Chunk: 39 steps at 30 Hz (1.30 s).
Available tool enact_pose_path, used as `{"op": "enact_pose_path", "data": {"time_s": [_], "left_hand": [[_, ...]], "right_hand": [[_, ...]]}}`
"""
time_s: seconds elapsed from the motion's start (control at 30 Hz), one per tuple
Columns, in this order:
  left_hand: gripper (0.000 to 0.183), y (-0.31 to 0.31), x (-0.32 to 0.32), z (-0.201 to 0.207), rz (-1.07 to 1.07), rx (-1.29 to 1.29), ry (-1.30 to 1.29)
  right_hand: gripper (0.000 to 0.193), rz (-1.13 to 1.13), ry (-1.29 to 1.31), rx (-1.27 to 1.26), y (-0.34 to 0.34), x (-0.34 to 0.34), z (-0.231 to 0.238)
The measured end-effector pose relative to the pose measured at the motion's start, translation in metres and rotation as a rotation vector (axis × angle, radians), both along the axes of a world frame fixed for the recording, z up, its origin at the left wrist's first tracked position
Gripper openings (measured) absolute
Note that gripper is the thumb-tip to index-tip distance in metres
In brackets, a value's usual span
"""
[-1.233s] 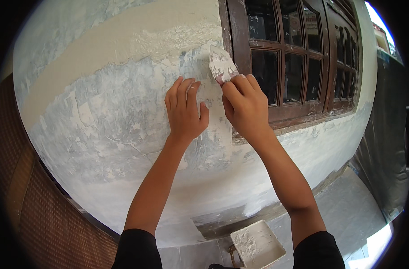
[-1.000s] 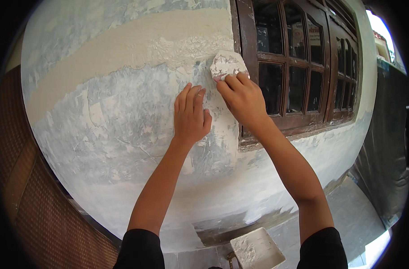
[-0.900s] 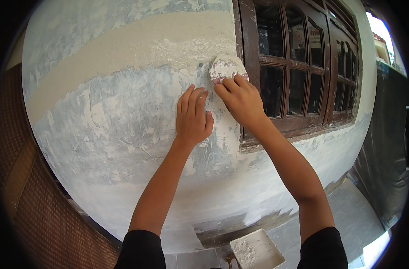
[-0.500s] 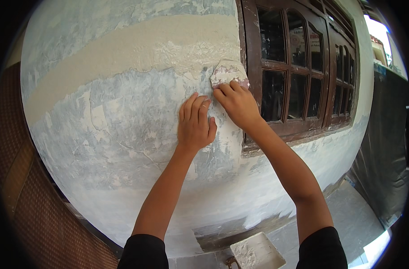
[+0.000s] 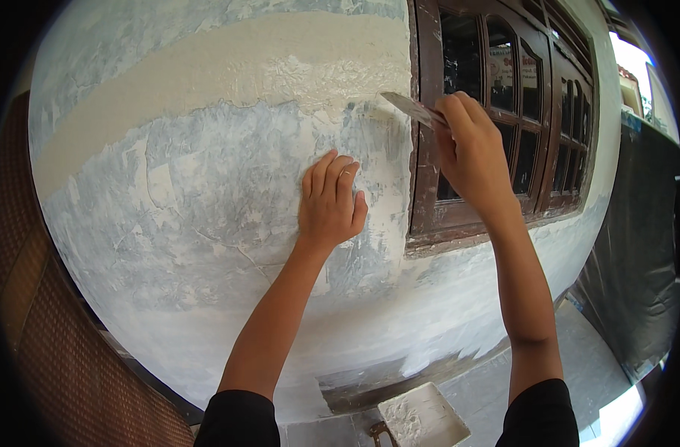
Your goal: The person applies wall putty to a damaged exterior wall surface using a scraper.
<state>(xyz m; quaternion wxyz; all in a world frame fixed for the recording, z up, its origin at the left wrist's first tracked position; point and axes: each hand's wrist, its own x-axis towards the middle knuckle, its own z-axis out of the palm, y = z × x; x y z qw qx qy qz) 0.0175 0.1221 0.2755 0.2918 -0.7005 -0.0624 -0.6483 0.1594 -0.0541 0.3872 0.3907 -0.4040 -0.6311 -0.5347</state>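
Observation:
Pinched in my right hand (image 5: 474, 156) is a flat putty spreader (image 5: 413, 109), tilted nearly edge-on to me in front of the window's left frame. Its far corner is at the wall, close to the right end of a beige putty band (image 5: 206, 67). Whether that corner touches the wall I cannot tell. Below the band, my left hand (image 5: 330, 197) rests on the patchy blue-grey and white wall (image 5: 206, 201), its fingers extended and slightly bent and its thumb apart. Nothing is in it.
A brown wooden window (image 5: 429, 216) with glass panes fills the upper right. Down on the grey floor, a square whitish tub (image 5: 448, 417) holds putty. Black sheeting (image 5: 623, 238) hangs at the far right, and a brown woven panel (image 5: 94, 365) stands at the left.
My right hand has moved right and slightly up, turning the spreader from facing the wall to nearly edge-on. My left hand stays at about the same spot on the wall.

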Motion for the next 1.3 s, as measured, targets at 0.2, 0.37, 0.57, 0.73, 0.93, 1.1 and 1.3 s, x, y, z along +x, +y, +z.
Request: {"op": "enact_pose_path", "data": {"time_s": [0.2,0.37,0.57,0.73,0.93,1.1,1.3], "left_hand": [[0.044,-0.001,0.004,0.003,-0.027,0.016,0.01],[0.044,0.0,0.002,0.001,-0.026,0.023,0.005],[0.044,0.0,0.003,0.0,-0.016,0.026,0.005],[0.043,0.002,0.003,-0.001,-0.021,0.02,-0.008],[0.042,0.001,0.003,0.0,-0.022,0.029,-0.004],[0.042,0.003,0.002,-0.002,-0.026,0.03,-0.009],[0.043,0.002,0.004,-0.001,-0.026,0.028,-0.01]], "right_hand": [[0.023,0.133,0.034,-0.031,-0.001,0.038,0.087],[0.024,0.204,0.182,-0.285,0.037,0.051,0.119],[0.022,0.249,0.105,-0.274,0.071,0.051,0.119],[0.028,0.285,0.276,-0.344,0.069,0.064,0.13],[0.031,0.218,0.238,-0.362,0.076,0.073,0.128],[0.031,0.351,0.385,-0.355,0.062,0.06,0.121],[0.025,0.344,0.39,-0.284,0.073,0.074,0.121]]}}
